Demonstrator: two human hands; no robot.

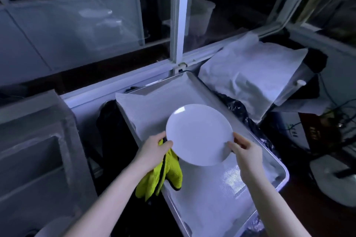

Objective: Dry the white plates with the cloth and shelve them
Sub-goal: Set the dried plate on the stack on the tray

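Now both hands hold one white plate (199, 134) above the tray (221, 194), over its middle stretch. Left hand (154, 150) grips the plate's left rim, thumb on top, and pinches a yellow-green cloth (163, 179) against it; the cloth hangs down past the tray's left edge. Right hand (246, 150) grips the right rim, fingers curled over the edge (thumb on the face). Beyond the tray's far right corner lies a crumpled white sheet (250, 75). Behind the tray's far edge runs a white window frame (179, 25).
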